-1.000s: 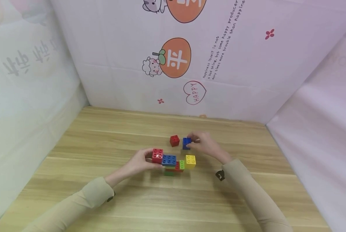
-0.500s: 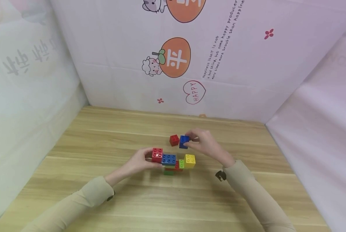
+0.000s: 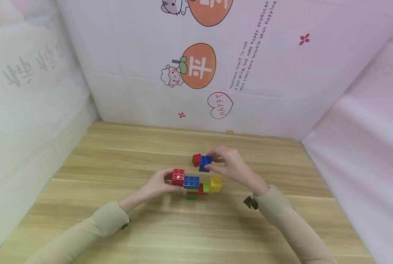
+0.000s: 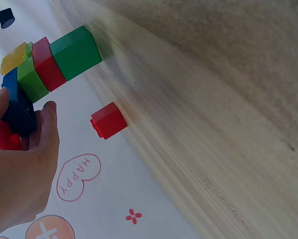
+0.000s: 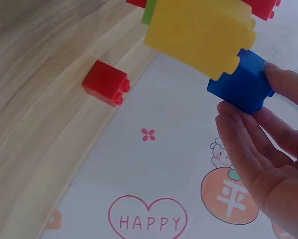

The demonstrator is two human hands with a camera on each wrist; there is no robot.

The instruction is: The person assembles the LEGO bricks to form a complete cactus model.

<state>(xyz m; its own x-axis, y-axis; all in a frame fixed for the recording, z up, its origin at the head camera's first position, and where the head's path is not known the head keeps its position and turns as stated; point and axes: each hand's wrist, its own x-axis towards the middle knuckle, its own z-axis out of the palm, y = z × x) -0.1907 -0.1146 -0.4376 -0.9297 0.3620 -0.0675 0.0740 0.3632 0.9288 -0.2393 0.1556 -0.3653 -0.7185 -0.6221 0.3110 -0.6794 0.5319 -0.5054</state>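
Observation:
My left hand (image 3: 158, 183) grips the left end of a built stack of toy bricks, by its red brick (image 3: 178, 176) and blue six-stud brick (image 3: 191, 182). Under and beside these are a light green brick (image 4: 33, 79), a red brick (image 4: 48, 63), a green brick (image 4: 76, 52) at the bottom and a yellow brick (image 3: 216, 183) at the right end. Between thumb and fingers, my right hand (image 3: 230, 165) pinches a loose blue brick (image 5: 243, 82), raised behind the stack. In the head view it partly overlaps a loose red brick (image 3: 196, 160).
That loose red brick stands alone on the wooden table (image 3: 143, 234), behind the stack. White printed cloth (image 3: 133, 55) hangs upright along the table's back edge and both sides.
My right hand has lifted the blue brick and carried it left, from right of the loose red brick to in front of it. The left hand and the stack stay nearly still.

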